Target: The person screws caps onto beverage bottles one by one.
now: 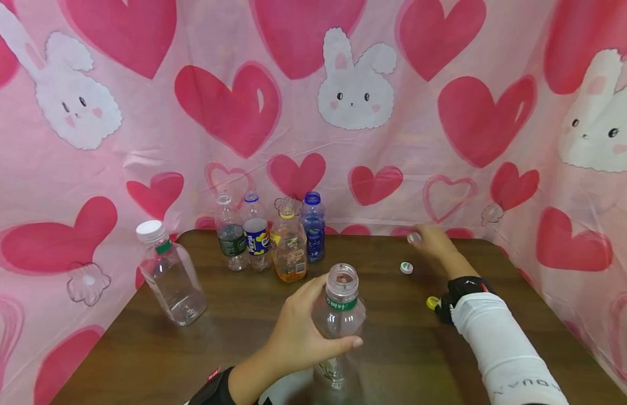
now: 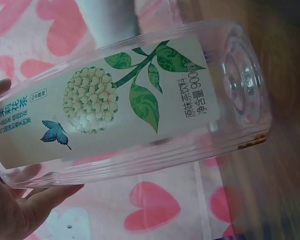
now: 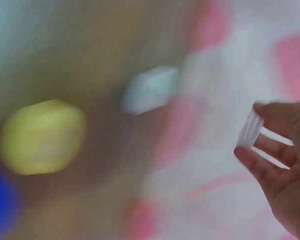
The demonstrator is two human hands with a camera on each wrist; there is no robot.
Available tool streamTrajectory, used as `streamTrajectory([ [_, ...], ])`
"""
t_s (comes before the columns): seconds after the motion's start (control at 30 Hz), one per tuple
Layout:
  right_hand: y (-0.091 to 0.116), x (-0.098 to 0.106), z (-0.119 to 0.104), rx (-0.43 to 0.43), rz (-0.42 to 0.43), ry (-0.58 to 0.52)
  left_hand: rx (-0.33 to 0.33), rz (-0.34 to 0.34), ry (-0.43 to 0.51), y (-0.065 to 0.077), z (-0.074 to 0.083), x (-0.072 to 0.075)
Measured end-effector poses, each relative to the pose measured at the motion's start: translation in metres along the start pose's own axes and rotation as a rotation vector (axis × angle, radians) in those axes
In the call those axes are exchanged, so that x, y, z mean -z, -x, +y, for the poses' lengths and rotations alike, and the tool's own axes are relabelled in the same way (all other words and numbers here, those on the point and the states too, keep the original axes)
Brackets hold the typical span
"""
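My left hand (image 1: 305,332) grips a clear plastic tea bottle (image 1: 342,322) below its uncapped mouth, thumb and fingers around its upper body. A jasmine flower label faces the left wrist camera, which shows the bottle (image 2: 135,107) down to its base. Far to the right, over the back of the table, my right hand (image 1: 436,244) pinches a white bottle cap (image 1: 414,238). That cap (image 3: 250,131) sits between thumb and fingertips in the right wrist view. A small white cap (image 1: 406,268) lies just in front of the right hand.
A white-capped large clear bottle (image 1: 174,281) stands at left. At the back are a green-label bottle (image 1: 232,239), a Pepsi bottle (image 1: 256,236), a yellow-ringed bottle (image 1: 289,247) and a blue-label bottle (image 1: 314,228). A yellow cap (image 1: 433,302) lies beside the right wrist; a blurred blue cap (image 3: 1,204) lies near it.
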State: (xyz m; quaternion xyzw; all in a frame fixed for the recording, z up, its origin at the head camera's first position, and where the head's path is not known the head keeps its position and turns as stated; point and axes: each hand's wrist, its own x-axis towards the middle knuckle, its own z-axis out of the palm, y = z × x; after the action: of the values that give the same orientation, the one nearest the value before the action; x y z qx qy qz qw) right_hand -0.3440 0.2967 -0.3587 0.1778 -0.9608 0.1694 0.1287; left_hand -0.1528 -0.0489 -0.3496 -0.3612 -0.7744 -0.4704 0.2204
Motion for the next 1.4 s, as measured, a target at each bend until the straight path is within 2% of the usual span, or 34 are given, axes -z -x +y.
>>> streamTrajectory([
  [0.1, -0.01, 0.04, -0.062, 0.191, 0.004, -0.161, 0.036, 0.008, -0.012, -0.004, -0.008, 0.0],
  [0.2, -0.006, 0.08, -0.126, 0.393, -0.074, -0.285, 0.055, 0.014, -0.03, -0.009, -0.016, -0.002],
  [0.3, 0.004, 0.108, -0.174, 0.577, -0.167, -0.309, 0.066, 0.016, -0.041, -0.015, -0.023, -0.003],
  [0.43, 0.014, 0.126, -0.21, 0.699, -0.27, -0.238, 0.091, 0.009, -0.036, -0.022, -0.029, -0.003],
  [0.57, 0.016, 0.13, -0.223, 0.733, -0.315, -0.179, 0.115, -0.007, -0.036, -0.028, -0.032, -0.003],
  [0.87, 0.013, 0.125, -0.224, 0.762, -0.358, -0.166, 0.103, -0.028, -0.015, -0.035, -0.036, -0.007],
  [1.07, 0.015, 0.123, -0.229, 0.74, -0.38, -0.148, 0.115, -0.045, -0.027, -0.037, -0.033, -0.008],
  [1.2, 0.016, 0.119, -0.229, 0.699, -0.356, -0.095, 0.136, -0.054, -0.042, -0.036, -0.032, -0.008],
  [1.4, 0.016, 0.11, -0.232, 0.675, -0.271, -0.016, 0.137, -0.057, -0.066, -0.035, -0.032, -0.008],
])
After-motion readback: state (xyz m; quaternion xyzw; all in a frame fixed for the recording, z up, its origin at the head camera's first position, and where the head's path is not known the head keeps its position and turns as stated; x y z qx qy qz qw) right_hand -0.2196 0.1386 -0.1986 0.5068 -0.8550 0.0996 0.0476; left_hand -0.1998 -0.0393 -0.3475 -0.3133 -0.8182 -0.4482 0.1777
